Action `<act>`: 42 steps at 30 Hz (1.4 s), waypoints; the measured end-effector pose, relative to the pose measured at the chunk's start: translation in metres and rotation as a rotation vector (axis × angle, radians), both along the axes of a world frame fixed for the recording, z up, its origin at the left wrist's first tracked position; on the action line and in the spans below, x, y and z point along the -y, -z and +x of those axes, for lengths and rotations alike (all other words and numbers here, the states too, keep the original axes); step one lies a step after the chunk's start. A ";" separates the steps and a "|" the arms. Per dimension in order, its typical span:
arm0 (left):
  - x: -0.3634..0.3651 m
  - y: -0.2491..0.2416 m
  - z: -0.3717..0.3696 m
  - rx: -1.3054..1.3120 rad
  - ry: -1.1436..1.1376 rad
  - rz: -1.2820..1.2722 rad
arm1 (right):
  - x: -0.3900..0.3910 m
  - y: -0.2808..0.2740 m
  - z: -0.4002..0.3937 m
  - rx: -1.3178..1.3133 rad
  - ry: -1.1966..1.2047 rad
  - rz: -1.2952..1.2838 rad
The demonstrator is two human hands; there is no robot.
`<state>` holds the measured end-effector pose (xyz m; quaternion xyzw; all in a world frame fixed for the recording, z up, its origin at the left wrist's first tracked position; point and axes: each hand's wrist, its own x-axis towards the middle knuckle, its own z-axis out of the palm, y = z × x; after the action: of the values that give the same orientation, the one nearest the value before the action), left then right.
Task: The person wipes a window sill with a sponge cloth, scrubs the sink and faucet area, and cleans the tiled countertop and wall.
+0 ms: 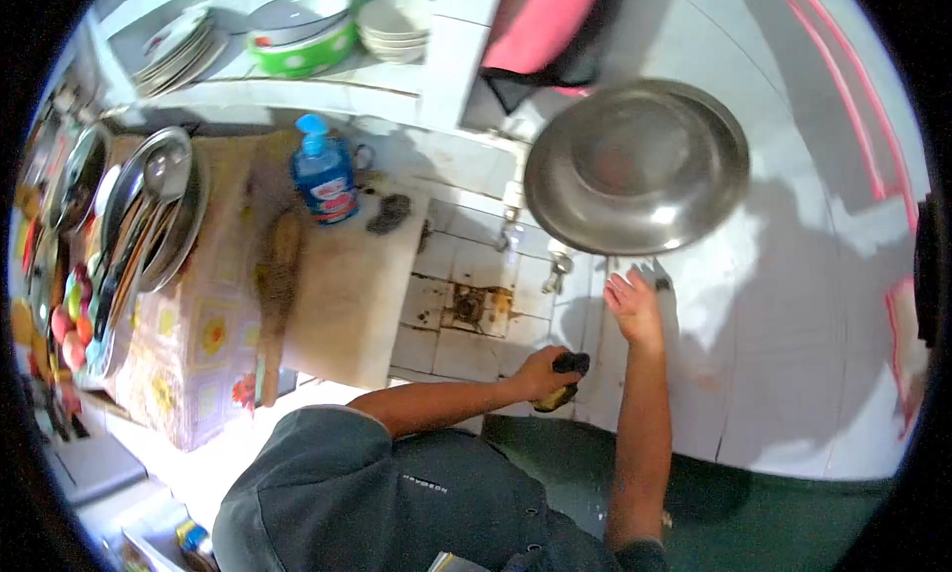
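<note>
My left hand [540,376] is closed on a scrubber [569,366], dark on top with a yellowish part below, over the near edge of the tiled sink area. To its right, my right hand [633,304] has its fingers spread and holds nothing. Just beyond its fingertips, a large round metal basin [635,166] leans by the white tiled wall. A small metal tap [559,271] is left of my right hand. The tiled sink floor [451,349] has a stained drain [478,307].
A blue soap bottle [325,180] stands on the counter slab [342,304] beside a dark scouring pad [389,213]. Farther left, a rack [139,215] holds metal utensils. Stacked plates [180,55], a green bowl [302,55] and white bowls [395,32] sit on the shelf.
</note>
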<state>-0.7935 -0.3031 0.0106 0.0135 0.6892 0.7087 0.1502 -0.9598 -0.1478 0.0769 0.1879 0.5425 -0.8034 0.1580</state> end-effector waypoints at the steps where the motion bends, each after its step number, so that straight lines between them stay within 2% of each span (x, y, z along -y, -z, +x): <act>1: 0.010 0.004 0.000 -0.015 -0.046 -0.093 | 0.002 0.015 -0.014 0.036 0.099 -0.065; 3: 0.023 0.014 0.002 -0.055 -0.089 -0.111 | 0.010 0.020 -0.020 -0.055 0.070 -0.296; 5: 0.050 0.004 -0.001 -0.062 -0.042 -0.059 | 0.019 0.028 -0.028 -0.124 0.019 -0.240; 7: 0.048 0.019 0.004 -0.129 -0.189 -0.049 | 0.027 0.034 -0.041 -0.139 -0.040 -0.374; 8: 0.047 0.022 0.003 -0.142 -0.220 -0.048 | 0.052 0.013 -0.015 -0.469 -0.153 0.076; 9: 0.051 0.021 0.003 -0.152 -0.240 -0.048 | 0.037 0.031 -0.040 -0.128 0.041 -0.245; 12: 0.047 0.029 0.002 -0.265 -0.298 -0.077 | 0.030 0.047 -0.056 -0.071 0.038 -0.275; 14: 0.049 0.019 0.007 -0.219 -0.325 0.036 | 0.038 0.050 -0.059 -0.114 0.046 -0.264; 17: 0.047 0.020 0.007 -0.282 -0.371 -0.085 | 0.034 0.061 -0.061 -0.206 0.077 -0.227; 20: 0.040 0.029 0.010 -0.309 -0.445 -0.035 | 0.042 0.056 -0.055 -0.284 0.103 -0.230; 22: 0.036 0.037 0.011 -0.311 -0.456 -0.066 | 0.055 0.037 -0.034 -0.306 0.121 -0.246; 24: 0.033 0.039 0.016 -0.312 -0.471 -0.100 | 0.066 0.010 -0.007 -0.358 0.179 -0.150; 27: 0.033 0.034 0.023 -0.270 -0.478 -0.138 | 0.066 -0.004 0.013 -0.380 0.184 -0.106; 29: 0.032 0.028 0.031 -0.224 -0.468 -0.018 | 0.071 -0.014 0.027 -0.409 0.153 -0.083; 31: 0.033 0.012 0.042 -0.215 -0.506 -0.015 | 0.088 -0.044 0.060 -0.402 0.132 0.004; 33: 0.037 0.005 0.053 -0.211 -0.529 -0.013 | 0.107 -0.046 0.073 -0.412 0.159 0.052; 34: 0.042 0.005 0.056 -0.128 -0.458 -0.035 | 0.120 -0.050 0.080 -0.428 0.190 0.099; 35: 0.047 0.004 0.056 -0.047 -0.387 -0.057 | 0.142 -0.077 0.103 -0.486 0.157 0.095; 36: 0.048 0.008 0.055 -0.060 -0.384 -0.058 | 0.164 -0.095 0.118 -0.419 0.188 0.168; 38: 0.050 0.019 0.054 -0.077 -0.396 0.147 | 0.190 -0.092 0.117 -0.526 0.122 0.127; 40: 0.064 0.007 0.058 -0.023 -0.396 0.153 | 0.221 -0.090 0.114 -0.545 0.047 0.094; 42: 0.085 -0.001 0.062 -0.001 -0.348 0.123 | 0.256 -0.110 0.119 -0.527 -0.057 0.274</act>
<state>-0.7313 -0.3883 0.0112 -0.0964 0.6367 0.7647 0.0241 -0.8403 -0.4038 0.1865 -0.0230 0.6733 -0.7390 0.0075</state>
